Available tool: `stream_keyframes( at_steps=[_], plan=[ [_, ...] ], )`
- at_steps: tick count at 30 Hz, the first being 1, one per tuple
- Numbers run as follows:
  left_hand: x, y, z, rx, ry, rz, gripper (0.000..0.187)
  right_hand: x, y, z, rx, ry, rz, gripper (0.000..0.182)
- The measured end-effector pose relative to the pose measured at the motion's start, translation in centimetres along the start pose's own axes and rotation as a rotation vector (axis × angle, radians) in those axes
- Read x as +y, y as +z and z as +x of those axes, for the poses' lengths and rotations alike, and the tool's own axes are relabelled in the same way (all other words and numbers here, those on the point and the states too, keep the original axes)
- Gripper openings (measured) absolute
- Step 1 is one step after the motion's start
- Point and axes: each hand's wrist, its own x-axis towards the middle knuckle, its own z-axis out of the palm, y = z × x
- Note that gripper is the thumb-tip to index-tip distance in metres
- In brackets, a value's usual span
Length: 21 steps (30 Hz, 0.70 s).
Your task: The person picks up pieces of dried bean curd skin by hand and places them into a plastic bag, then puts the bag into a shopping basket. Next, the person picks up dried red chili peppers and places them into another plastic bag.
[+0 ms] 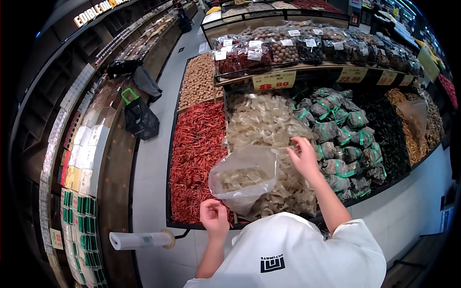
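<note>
A clear plastic bag (245,175) lies with its mouth wide, on a heap of pale, translucent dried pieces (269,115); similar pieces show inside or through it. My left hand (214,218) is closed beside the bag's lower left rim, fingers curled toward the thumb. Whether it pinches the rim is hidden. To the right of the bag, my right hand (305,158) hovers over or touches the pale heap. Its fingers are bent but apart, and nothing shows in them. Red dried chillies (198,153) fill the section left of the bag.
Dark bundles tied with green bands (338,134) lie to the right. Walnuts (201,79) fill the far left section. Behind, a raised shelf carries bagged goods (288,43) above price signs (274,81). A plastic bag roll (139,241) sticks out at front left. A basket (140,117) stands in the aisle.
</note>
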Motion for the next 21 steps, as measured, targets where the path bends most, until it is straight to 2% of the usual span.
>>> stream_keyframes(
  at_steps=[2,4,6,7,9,13,15,19,21],
  plan=[
    [0.4,0.4,-0.8,-0.145,0.137,0.002,0.018,0.2,-0.2,1.9,-0.117,-0.177,-0.315,0.038],
    [1.0,1.2,-0.7,-0.280,0.264,0.001,0.018,1.1,0.4,3.3,-0.141,-0.210,-0.439,0.036],
    [2.1,2.0,-0.3,-0.428,0.378,0.113,0.018,3.8,1.6,4.4,-0.266,-0.309,-0.701,0.028],
    [2.5,2.3,-0.2,-0.489,0.396,0.145,0.019,4.7,2.3,4.9,-0.266,-0.316,-0.701,0.028],
    [3.2,2.7,-0.4,-0.594,0.391,0.189,0.016,5.3,3.0,5.8,-0.407,-0.256,-0.904,0.017],
    [2.5,2.9,-1.1,-0.663,0.339,0.202,0.009,5.6,2.8,4.9,-0.325,-0.275,-0.808,0.014],
    [2.2,2.7,-1.2,-0.679,0.325,0.209,0.009,4.5,2.1,3.5,-0.159,-0.280,-0.702,0.008],
    [2.2,2.7,-1.4,-0.722,0.282,0.211,0.009,1.7,-0.1,-1.0,-0.048,-0.237,-0.590,0.009],
    [2.4,3.2,-1.4,-0.729,0.281,0.196,0.009,-0.2,-1.8,-3.6,0.020,-0.156,-0.382,0.010]
  ],
)
